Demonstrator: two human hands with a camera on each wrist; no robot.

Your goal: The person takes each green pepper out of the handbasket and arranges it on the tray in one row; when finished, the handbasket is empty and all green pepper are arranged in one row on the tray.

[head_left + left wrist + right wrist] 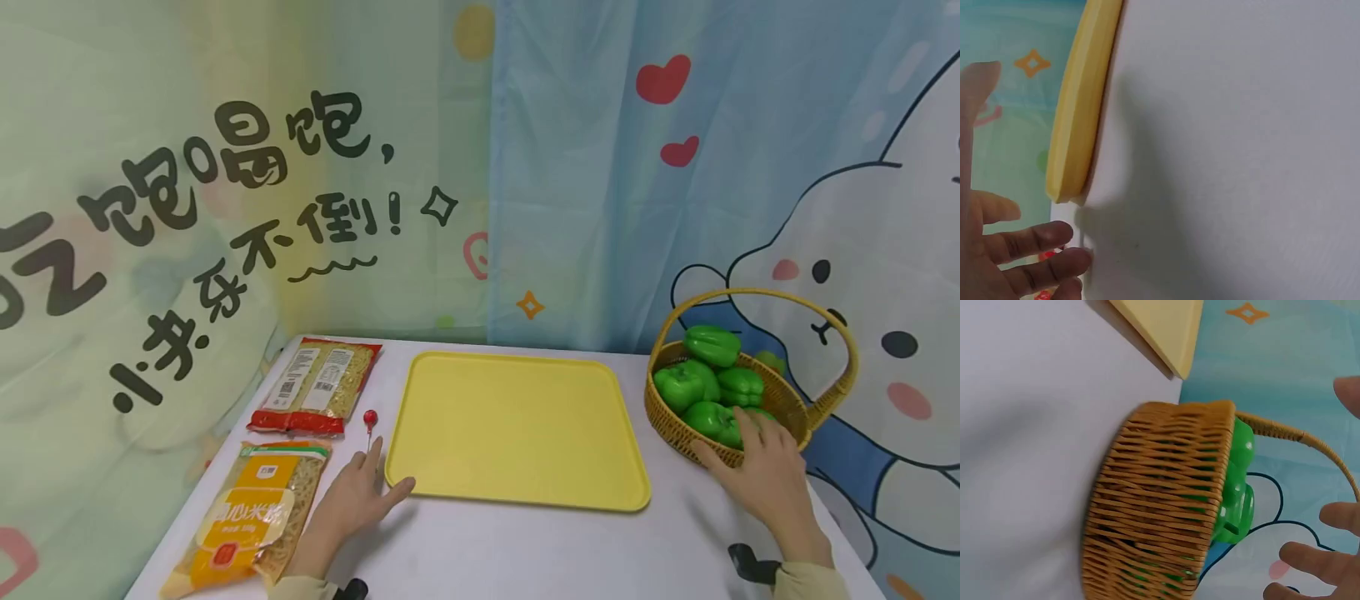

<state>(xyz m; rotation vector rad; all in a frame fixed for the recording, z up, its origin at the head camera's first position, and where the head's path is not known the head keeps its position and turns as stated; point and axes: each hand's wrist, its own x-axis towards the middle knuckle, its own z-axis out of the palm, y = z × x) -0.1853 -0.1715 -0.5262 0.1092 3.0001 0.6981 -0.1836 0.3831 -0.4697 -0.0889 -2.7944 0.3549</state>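
Note:
A wicker basket with a tall handle holds several green bell peppers. Over its front rim hovers my right hand, fingers spread and nearest the front peppers; whether a fingertip touches one is hard to tell. In the right wrist view that hand has loose fingers beside the basket. My left hand is held with fingers apart by the front left corner of a yellow tray, holding nothing. Just past its fingertips is a red lollipop on a thin stick.
An orange-labelled clear bag of dry food lies at the front left of the white table. Behind it is a red-edged bag of pale dry food. A printed curtain hangs at the back.

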